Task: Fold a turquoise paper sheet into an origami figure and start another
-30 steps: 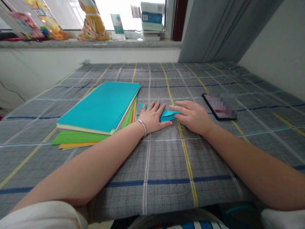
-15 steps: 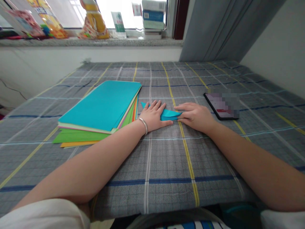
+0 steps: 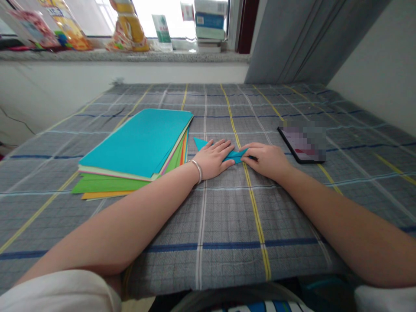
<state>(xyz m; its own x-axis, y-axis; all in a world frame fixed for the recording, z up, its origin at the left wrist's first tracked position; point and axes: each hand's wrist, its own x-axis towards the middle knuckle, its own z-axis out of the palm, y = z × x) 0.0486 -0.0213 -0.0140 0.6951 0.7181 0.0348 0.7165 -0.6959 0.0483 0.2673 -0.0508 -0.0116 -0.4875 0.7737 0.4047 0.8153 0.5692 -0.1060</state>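
While the left hand (image 3: 212,161) lay spread across folded blue paper (image 3: 238,157), the right hand (image 3: 267,160) pinched its end, plaid cloth (image 3: 230,212) reaching the worktop's near edge (image 3: 182,284).

Paper piece (image 3: 238,158) mid-table, paper stack (image 3: 139,145) left, phone (image 3: 300,147) right

So the paper piece is on the tablecloth (image 3: 234,221), left hand (image 3: 213,161) lying across it, right hand (image 3: 267,160) at its right end. Stack's just left of the left hand, phone's beyond the right one, slightly farther back. Behind the table there's a windowsill (image 3: 182,56) with snack bags (image 3: 128,32) toward the left and boxes (image 3: 210,21) right of them, curtain (image 3: 312,39) hanging back right.
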